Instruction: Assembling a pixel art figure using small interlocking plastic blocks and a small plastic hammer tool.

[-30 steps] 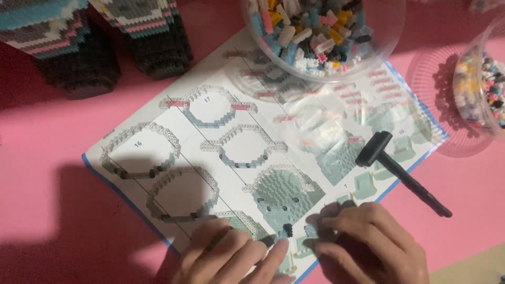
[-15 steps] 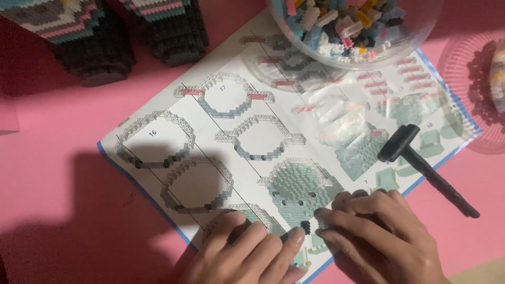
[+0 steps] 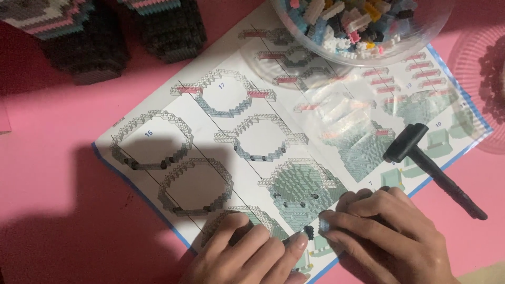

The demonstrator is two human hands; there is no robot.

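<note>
the left hand (image 3: 247, 255) and right hand (image 3: 392, 236) rest at the near edge of a building-brick instruction sheet (image 3: 221, 137) on the pink counter (image 3: 58, 179). their fingertips meet over a tiny dark brick (image 3: 309, 232); the right fingers pinch a small pale blue brick (image 3: 324, 225), the left fingers are curled, touching the dark one. a small black hammer (image 3: 428, 168) lies just right, below a clear bowl of mixed bricks (image 3: 363, 26).

Two bare hands, left hand (image 3: 247, 255), right hand (image 3: 389, 236), no sleeves showing, no rings
</note>
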